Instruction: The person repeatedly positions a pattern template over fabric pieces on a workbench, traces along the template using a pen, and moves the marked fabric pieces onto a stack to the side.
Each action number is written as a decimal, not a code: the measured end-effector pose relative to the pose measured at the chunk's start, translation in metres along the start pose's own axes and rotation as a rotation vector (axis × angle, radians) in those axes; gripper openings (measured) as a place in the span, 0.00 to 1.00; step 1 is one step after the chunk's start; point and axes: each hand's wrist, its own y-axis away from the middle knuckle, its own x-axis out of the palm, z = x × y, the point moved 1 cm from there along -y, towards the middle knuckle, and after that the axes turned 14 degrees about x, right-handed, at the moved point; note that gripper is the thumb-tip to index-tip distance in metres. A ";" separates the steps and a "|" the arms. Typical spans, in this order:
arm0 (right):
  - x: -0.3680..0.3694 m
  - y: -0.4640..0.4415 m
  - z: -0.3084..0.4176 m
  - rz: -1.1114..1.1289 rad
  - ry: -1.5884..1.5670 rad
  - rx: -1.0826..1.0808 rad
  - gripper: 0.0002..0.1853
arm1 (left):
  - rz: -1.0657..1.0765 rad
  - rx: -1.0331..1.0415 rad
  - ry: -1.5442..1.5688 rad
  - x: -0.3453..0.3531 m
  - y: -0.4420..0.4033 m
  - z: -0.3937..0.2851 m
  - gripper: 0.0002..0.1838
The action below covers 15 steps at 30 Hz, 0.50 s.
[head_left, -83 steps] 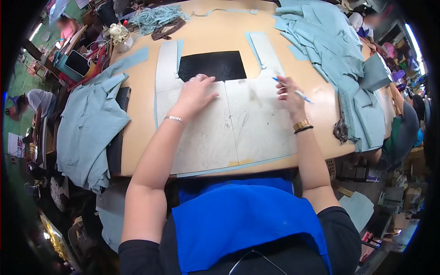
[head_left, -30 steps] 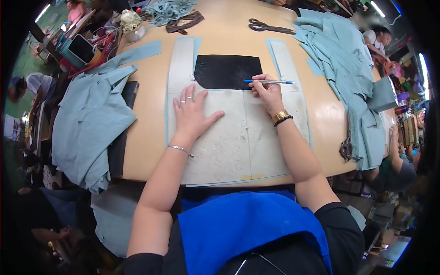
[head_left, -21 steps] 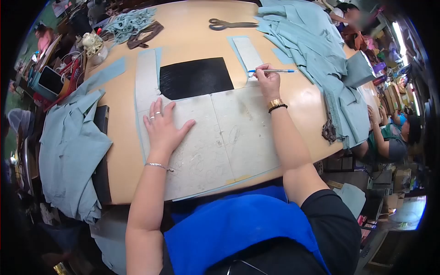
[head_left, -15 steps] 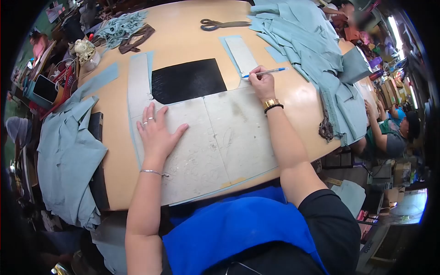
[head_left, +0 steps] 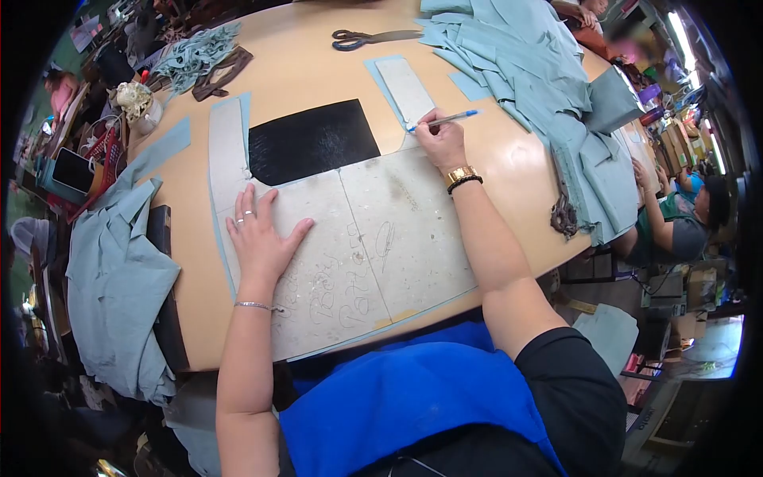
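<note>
Leftmost, blue-green fabric [head_left: 119, 278] drapes over the desk [head_left: 203, 318] edge. The left hand [head_left: 264, 238], fingers spread, presses flat on the pale template [head_left: 373, 238], which lies over blue-green material near the wearer. A black panel [head_left: 314, 143] sits in the template's cutout. The right hand [head_left: 441, 145], apart from the left, grips a blue-tipped pen [head_left: 447, 121], tip at the cutout's right edge. Scissors [head_left: 373, 37] lie beyond.

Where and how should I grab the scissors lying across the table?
Probably best by the looped handles, from above and your left: the scissors lie flat, handles pointing left, blades running right towards the blue-green cloth.
</note>
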 end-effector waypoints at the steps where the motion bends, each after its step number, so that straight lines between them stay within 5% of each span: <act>1: 0.000 0.001 0.002 -0.018 -0.029 0.006 0.06 | -0.007 0.007 -0.001 0.001 0.000 0.001 0.42; 15: 0.000 0.001 0.002 0.036 0.059 -0.024 0.06 | -0.003 -0.002 0.002 -0.003 0.000 -0.001 0.40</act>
